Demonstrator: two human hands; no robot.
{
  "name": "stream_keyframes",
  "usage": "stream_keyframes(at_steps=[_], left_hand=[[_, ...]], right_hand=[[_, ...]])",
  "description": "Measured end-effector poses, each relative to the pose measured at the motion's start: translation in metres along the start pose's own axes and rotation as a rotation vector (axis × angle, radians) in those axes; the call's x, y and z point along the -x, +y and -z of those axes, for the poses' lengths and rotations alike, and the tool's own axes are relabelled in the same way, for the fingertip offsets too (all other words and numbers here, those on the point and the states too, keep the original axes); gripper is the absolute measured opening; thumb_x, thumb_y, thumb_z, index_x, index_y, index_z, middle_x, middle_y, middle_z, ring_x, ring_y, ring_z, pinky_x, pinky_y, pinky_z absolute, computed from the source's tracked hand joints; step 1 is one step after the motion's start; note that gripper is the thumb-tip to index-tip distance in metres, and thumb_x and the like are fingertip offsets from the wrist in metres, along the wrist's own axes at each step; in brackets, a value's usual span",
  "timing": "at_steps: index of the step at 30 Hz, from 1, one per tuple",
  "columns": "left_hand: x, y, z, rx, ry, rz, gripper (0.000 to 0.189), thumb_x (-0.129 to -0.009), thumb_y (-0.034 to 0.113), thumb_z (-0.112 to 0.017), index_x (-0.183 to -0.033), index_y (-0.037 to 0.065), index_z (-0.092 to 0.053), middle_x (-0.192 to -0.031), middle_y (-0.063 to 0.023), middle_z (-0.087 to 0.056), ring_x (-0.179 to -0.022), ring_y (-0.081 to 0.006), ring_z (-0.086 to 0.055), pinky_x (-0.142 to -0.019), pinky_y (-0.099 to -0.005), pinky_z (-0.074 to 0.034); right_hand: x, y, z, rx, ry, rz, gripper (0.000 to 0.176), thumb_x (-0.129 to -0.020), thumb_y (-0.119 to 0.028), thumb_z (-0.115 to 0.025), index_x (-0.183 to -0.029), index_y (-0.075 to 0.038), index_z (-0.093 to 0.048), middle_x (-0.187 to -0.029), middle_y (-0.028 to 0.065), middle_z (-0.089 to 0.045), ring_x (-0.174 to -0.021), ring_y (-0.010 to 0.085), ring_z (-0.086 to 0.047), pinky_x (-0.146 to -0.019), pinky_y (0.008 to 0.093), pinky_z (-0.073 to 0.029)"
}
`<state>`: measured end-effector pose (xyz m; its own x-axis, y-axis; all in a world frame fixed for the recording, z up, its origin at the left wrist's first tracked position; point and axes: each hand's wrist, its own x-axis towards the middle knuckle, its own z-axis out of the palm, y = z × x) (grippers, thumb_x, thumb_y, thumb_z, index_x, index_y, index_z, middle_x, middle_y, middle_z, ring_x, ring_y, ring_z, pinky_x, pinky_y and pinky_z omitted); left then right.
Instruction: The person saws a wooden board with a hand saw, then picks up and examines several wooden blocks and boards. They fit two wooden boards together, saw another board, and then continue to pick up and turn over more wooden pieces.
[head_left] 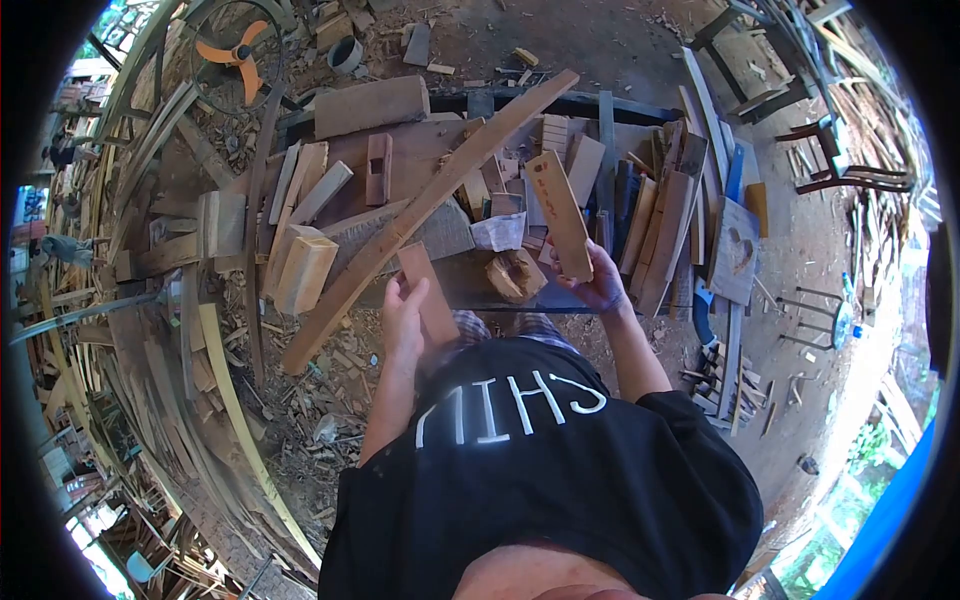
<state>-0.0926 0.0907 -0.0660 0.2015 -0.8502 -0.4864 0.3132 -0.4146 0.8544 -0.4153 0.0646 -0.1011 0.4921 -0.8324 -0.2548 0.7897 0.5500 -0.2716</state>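
My left hand (403,318) is closed around a flat, reddish-brown wooden piece (428,290), thumb on its face, its lower end close to my body. In my right hand (602,284) is a lighter wooden board (559,215) with dark handwritten marks, tilted up over the bench. Between the two hands sit a hollowed wooden block (516,275) and a whitish cloth (499,232). A long wooden bar (440,205) slants across the bench, just beyond my left hand.
The bench (420,150) bears several wood blocks, including a slotted block (378,168). At the right are a handsaw (703,312) and a board with a heart shape (735,250). An orange fan (240,58) stands far left; a chair (845,165) lies right. Wood scraps cover the floor.
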Motion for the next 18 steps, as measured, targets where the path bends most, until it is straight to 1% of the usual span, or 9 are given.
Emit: stream_keyframes(at_steps=[2, 5, 6, 8, 9, 10, 12, 15, 18], left_hand=[[-0.001, -0.003, -0.006, -0.027, -0.001, -0.004, 0.042, -0.088, 0.01, -0.064, -0.125, 0.001, -0.046, -0.114, -0.0085, -0.057, -0.102, -0.0156, -0.056, -0.089, -0.0296, -0.045], [-0.007, -0.013, -0.016, -0.054, -0.044, 0.02, 0.042, -0.088, 0.01, -0.064, -0.125, 0.0, -0.046, -0.117, -0.0088, -0.056, -0.104, -0.0158, -0.055, -0.089, -0.0298, -0.045], [-0.008, -0.015, -0.023, -0.031, -0.09, 0.049, 0.043, -0.088, 0.009, -0.064, -0.126, 0.0, -0.046, -0.117, -0.0091, -0.056, -0.106, -0.016, -0.055, -0.091, -0.0299, -0.045], [-0.013, -0.022, -0.039, -0.011, -0.14, 0.08, 0.043, -0.088, 0.008, -0.064, -0.126, 0.0, -0.047, -0.118, -0.0095, -0.056, -0.107, -0.0163, -0.055, -0.092, -0.03, -0.045], [-0.018, -0.03, -0.047, -0.051, -0.161, 0.075, 0.041, -0.089, 0.008, -0.063, -0.126, 0.001, -0.048, -0.115, -0.0078, -0.058, -0.103, -0.0153, -0.057, -0.087, -0.0284, -0.047], [-0.023, -0.037, -0.056, -0.09, -0.183, 0.071, 0.039, -0.089, 0.007, -0.062, -0.125, 0.002, -0.048, -0.111, -0.0062, -0.06, -0.098, -0.0144, -0.059, -0.082, -0.0268, -0.049], [-0.035, -0.052, -0.076, -0.132, -0.202, 0.085, 0.04, -0.089, 0.006, -0.062, -0.126, 0.004, -0.049, -0.11, -0.0063, -0.061, -0.096, -0.0145, -0.06, -0.079, -0.0278, -0.051], [-0.047, -0.065, -0.108, -0.181, -0.347, 0.258, 0.045, -0.088, 0.005, -0.061, -0.13, 0.011, -0.047, -0.109, -0.0074, -0.062, -0.093, -0.0164, -0.062, -0.073, -0.0316, -0.054], [-0.063, -0.088, -0.138, -0.243, -0.426, 0.198, 0.045, -0.089, 0.006, -0.06, -0.131, 0.011, -0.046, -0.109, -0.007, -0.062, -0.091, -0.0172, -0.063, -0.074, -0.0322, -0.055]], right_hand=[[0.004, -0.001, -0.007, 0.199, 0.197, 0.032, 0.054, -0.092, -0.034, -0.058, -0.131, 0.0, -0.044, -0.105, 0.0097, -0.058, -0.088, 0.0161, -0.058, -0.067, 0.0273, -0.05], [0.005, -0.003, -0.015, 0.464, 0.276, 0.129, 0.051, -0.087, -0.03, -0.066, -0.127, -0.002, -0.05, -0.103, 0.0064, -0.06, -0.088, 0.0129, -0.057, -0.074, 0.0261, -0.049], [0.007, -0.005, -0.018, 0.461, 0.278, 0.132, 0.051, -0.087, -0.03, -0.066, -0.127, -0.002, -0.05, -0.103, 0.0064, -0.06, -0.088, 0.0129, -0.057, -0.074, 0.0261, -0.049], [0.008, -0.009, -0.021, 0.77, 0.363, 0.203, 0.048, -0.082, -0.025, -0.072, -0.121, -0.002, -0.054, -0.099, 0.004, -0.061, -0.089, 0.0104, -0.057, -0.078, 0.0238, -0.047], [0.009, -0.01, -0.02, 0.837, 0.39, 0.207, 0.05, -0.082, -0.025, -0.074, -0.121, -0.001, -0.054, -0.1, 0.0057, -0.063, -0.091, 0.0119, -0.059, -0.083, 0.0276, -0.047], [0.011, -0.011, -0.021, 0.834, 0.395, 0.211, 0.05, -0.082, -0.025, -0.074, -0.121, -0.001, -0.054, -0.1, 0.0057, -0.063, -0.091, 0.0119, -0.059, -0.083, 0.0276, -0.047], [0.016, -0.013, -0.026, 1.142, 0.497, 0.273, 0.049, -0.082, -0.022, -0.074, -0.121, 0.0, -0.055, -0.099, 0.0055, -0.064, -0.087, 0.0118, -0.06, -0.081, 0.0265, -0.049], [0.027, -0.016, -0.03, 1.181, 0.579, 0.306, 0.047, -0.082, -0.02, -0.074, -0.12, 0.001, -0.055, -0.101, 0.0063, -0.065, -0.088, 0.0117, -0.061, -0.08, 0.0257, -0.049], [0.041, -0.024, -0.021, 1.197, 0.621, 0.33, 0.047, -0.082, -0.02, -0.073, -0.12, 0.001, -0.056, -0.103, 0.0069, -0.065, -0.091, 0.0111, -0.061, -0.082, 0.0254, -0.049]])
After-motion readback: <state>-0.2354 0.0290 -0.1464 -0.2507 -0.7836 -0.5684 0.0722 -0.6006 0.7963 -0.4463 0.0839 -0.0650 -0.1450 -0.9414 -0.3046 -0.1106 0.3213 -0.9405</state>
